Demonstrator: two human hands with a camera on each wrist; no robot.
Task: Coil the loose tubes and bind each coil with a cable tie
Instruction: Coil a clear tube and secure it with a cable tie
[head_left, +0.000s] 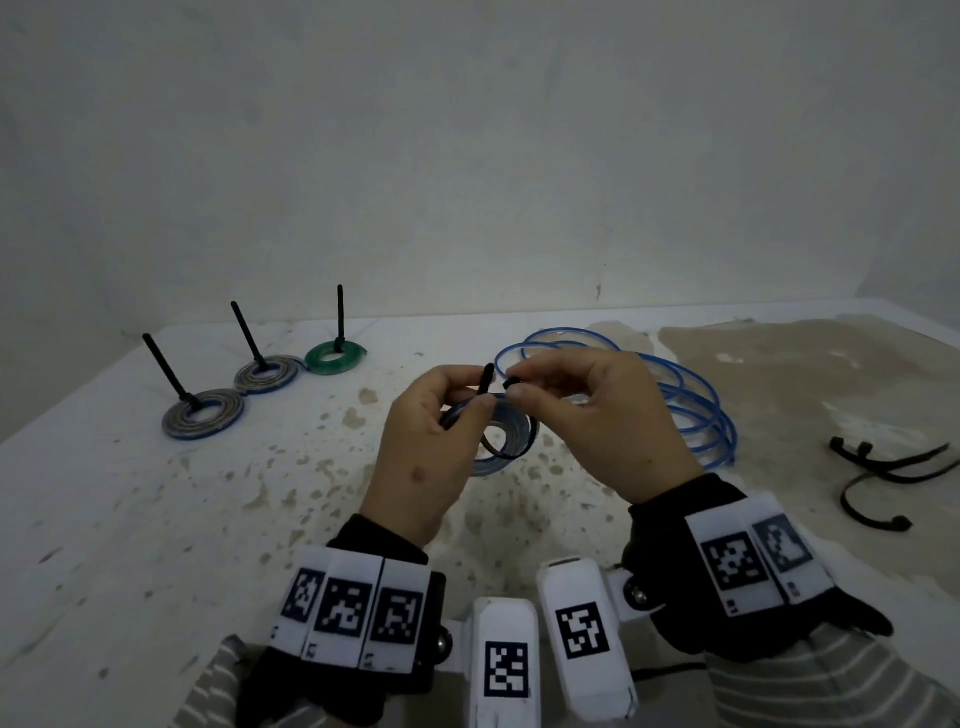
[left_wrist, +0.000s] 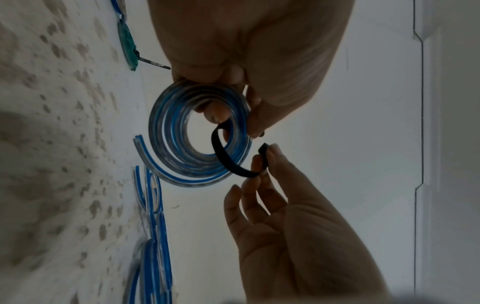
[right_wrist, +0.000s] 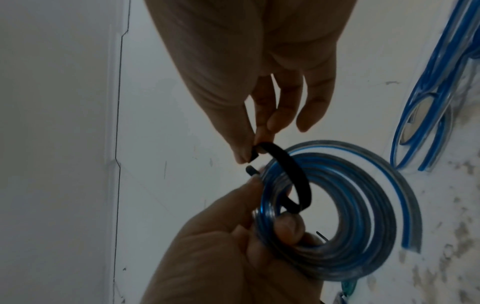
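Observation:
My left hand (head_left: 479, 404) holds a flat coil of blue-striped clear tube (head_left: 506, 439) off the table, its thumb in the coil's hole and its fingers round the rim. A black cable tie (left_wrist: 225, 158) loops through that hole and around the windings. Its tail tip (head_left: 488, 375) sticks up from my left thumb and forefinger. My right hand (head_left: 519, 388) pinches the tie's head (right_wrist: 255, 152) just beside the tail tip (right_wrist: 250, 170), with a small gap between them. The coil's (right_wrist: 345, 222) outer tube end (right_wrist: 410, 236) springs free.
Three bound coils stand at the far left of the stained white table (head_left: 156, 519), two grey-blue (head_left: 203, 414) (head_left: 267, 375) and one green (head_left: 332, 357), each with its tie tail upright. Loose blue tubing (head_left: 691, 410) lies behind my right hand. Spare black ties (head_left: 891, 470) lie at right.

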